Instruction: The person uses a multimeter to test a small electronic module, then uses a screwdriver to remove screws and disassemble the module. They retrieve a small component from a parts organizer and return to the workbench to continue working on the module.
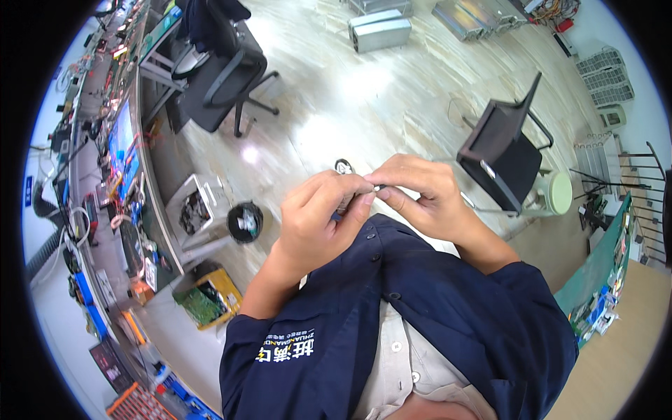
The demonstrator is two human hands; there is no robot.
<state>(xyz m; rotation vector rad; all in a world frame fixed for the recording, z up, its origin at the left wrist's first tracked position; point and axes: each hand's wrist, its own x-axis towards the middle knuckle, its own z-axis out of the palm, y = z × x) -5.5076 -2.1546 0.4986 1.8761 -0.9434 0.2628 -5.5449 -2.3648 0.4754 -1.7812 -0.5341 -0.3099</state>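
Observation:
In front of my chest, both hands meet with fingertips pinched together. My left hand [311,213] is closed, thumb against the curled index finger. My right hand [427,199] is closed from the other side, its thumb and forefinger nearly touching the left fingertips. Between them shows a small dark piece with a pale, shiny bit [379,187]; it is too small and too covered to name. Just beyond the hands, partly hidden by them, a dark rounded thing with white marks [343,166] shows low down.
A cluttered workbench [150,203] runs along the left, with a black office chair [227,84] beside it. Below stand a black bin [245,222] and a yellow box with green circuit boards [227,290]. Another black chair [500,150] and a pale green stool [558,192] are at right. Metal cases [381,35] lie ahead.

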